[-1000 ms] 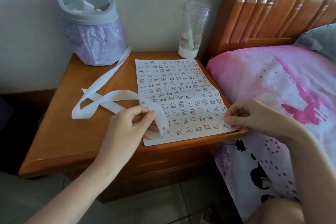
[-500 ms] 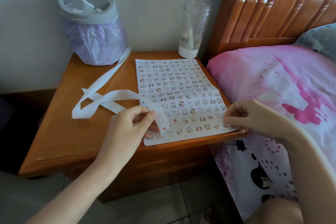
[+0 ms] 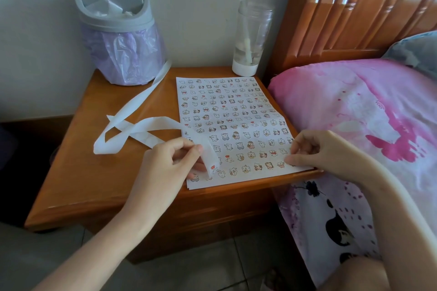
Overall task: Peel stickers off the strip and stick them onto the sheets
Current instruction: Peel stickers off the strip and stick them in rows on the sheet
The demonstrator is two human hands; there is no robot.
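Observation:
A white sheet (image 3: 227, 111) covered with rows of small cartoon stickers lies on the wooden nightstand (image 3: 78, 172). A long white backing strip (image 3: 132, 130) loops over the nightstand's left half. Its near end, bearing a small red sticker (image 3: 212, 168), curls down over the sheet's lower left. My left hand (image 3: 165, 168) pinches that end between thumb and fingers. My right hand (image 3: 324, 151) rests on the sheet's lower right corner with its fingers curled, a fingertip pressed onto the paper. I cannot see any sticker under that fingertip.
A grey bin (image 3: 118, 30) lined with a purple bag stands at the back left of the nightstand. A clear bottle (image 3: 250, 38) with a straw stands at the back right. A bed with a pink cover (image 3: 354, 106) and a wooden headboard (image 3: 354, 7) borders the right side.
My right hand has edged slightly left and down on the sheet's corner. My left hand and the strip have stayed where they were.

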